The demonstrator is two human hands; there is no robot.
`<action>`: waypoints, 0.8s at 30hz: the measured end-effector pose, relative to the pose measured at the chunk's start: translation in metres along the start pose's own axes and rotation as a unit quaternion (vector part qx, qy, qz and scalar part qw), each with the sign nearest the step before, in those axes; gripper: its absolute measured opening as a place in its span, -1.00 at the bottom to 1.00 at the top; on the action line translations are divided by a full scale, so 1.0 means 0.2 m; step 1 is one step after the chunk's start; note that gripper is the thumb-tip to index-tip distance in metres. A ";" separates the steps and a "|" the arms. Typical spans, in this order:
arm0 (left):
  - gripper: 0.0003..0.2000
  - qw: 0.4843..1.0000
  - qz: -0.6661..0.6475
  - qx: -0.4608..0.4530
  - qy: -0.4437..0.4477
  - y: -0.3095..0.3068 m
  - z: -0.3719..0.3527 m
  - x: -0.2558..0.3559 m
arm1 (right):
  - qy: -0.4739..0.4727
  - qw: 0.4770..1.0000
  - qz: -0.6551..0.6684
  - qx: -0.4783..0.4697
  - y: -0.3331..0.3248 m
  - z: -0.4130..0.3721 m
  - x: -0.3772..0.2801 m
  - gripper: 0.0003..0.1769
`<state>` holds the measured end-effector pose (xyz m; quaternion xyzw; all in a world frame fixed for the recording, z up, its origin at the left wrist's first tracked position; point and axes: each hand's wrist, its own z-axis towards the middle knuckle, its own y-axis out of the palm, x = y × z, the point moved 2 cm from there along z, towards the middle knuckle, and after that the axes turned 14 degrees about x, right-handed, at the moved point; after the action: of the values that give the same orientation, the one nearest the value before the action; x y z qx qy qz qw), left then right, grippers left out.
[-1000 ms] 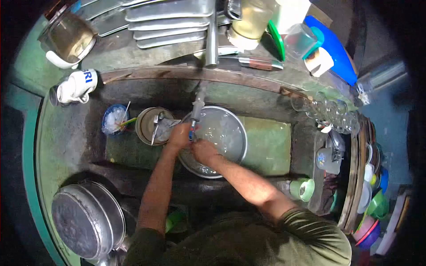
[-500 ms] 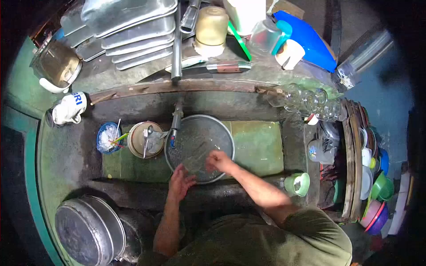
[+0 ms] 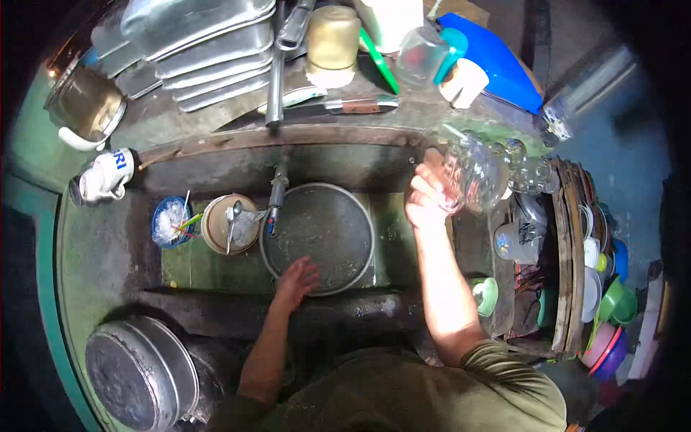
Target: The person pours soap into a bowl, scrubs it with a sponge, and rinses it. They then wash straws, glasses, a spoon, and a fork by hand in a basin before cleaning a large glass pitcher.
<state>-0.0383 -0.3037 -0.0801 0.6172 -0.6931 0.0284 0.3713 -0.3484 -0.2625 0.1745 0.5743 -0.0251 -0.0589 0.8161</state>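
Observation:
My right hand [image 3: 430, 193] is raised at the right end of the sink, its fingers wrapped round a clear glass [image 3: 455, 176]. Other clear glasses [image 3: 515, 162] stand close beside it on the ledge. Over the near left rim of a round metal basin [image 3: 317, 237] full of water, my left hand [image 3: 296, 282] hangs with its fingers apart and nothing in them. A tap [image 3: 277, 194] reaches down at the basin's left edge.
Left of the basin are a bowl with spoons [image 3: 229, 223] and a blue cup [image 3: 171, 222]. A large pot [image 3: 140, 374] sits at the lower left. Metal trays [image 3: 209, 50] and a knife [image 3: 360, 106] lie behind the sink. A green cup [image 3: 484, 295] is at the right.
My right hand has moved from the basin up and right to the glasses, carrying a clear glass. My left hand has shifted slightly, still near the basin's rim.

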 end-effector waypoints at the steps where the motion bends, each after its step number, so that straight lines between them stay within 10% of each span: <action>1: -0.51 1.000 -0.008 0.012 -0.001 0.01 0.05 -0.01 | -0.046 0.998 0.019 0.030 -0.06 0.02 -0.01 -0.54; 4: -0.59 0.981 0.152 0.116 0.031 -0.02 0.30 -0.07 | -0.077 0.991 0.054 0.097 -0.15 0.08 0.00 -0.86; 6: -0.59 0.970 0.197 0.116 0.088 -0.05 0.52 -0.14 | -0.146 0.974 0.042 0.168 -0.24 0.07 0.00 -0.86; 8: -0.50 0.813 0.493 0.191 0.243 0.02 0.67 -0.10 | -0.155 0.977 0.011 0.149 -0.34 0.05 -0.06 -0.77; 11: -0.33 0.805 0.538 0.139 0.208 0.18 0.72 0.01 | -0.188 0.959 -0.074 0.198 -0.38 -0.02 -0.15 -0.68; 12: -0.33 0.814 0.528 0.139 0.198 0.19 0.80 -0.02 | -0.179 0.954 -0.088 0.224 -0.37 -0.06 -0.15 -0.64; 13: -0.24 0.969 0.212 0.078 0.099 0.20 0.90 -0.08 | -0.181 0.936 -0.099 0.286 -0.35 -0.10 -0.15 -0.58; 14: -0.15 0.991 -0.134 0.009 -0.013 0.21 1.00 -0.18 | -0.184 0.913 -0.111 0.347 -0.34 -0.15 -0.15 -0.51; 15: -0.30 0.951 0.071 -0.109 0.280 0.05 1.39 -0.57 | -0.115 0.926 -0.120 0.339 -0.33 -0.20 -0.11 -0.39; 19: -0.29 0.949 0.140 -0.014 0.281 0.08 1.50 -0.84 | -0.077 0.871 -0.179 0.450 -0.48 -0.53 -0.03 -0.41; 24: -0.48 0.691 0.555 0.103 0.451 0.33 1.20 -0.26 | 0.074 0.618 -0.472 0.625 -0.77 -0.86 0.11 -0.74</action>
<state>-0.2140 -0.3646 -0.2545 0.0672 -0.6517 0.5751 0.4900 -0.3185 -0.1549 -0.0289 0.8809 0.2788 -0.3633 0.1197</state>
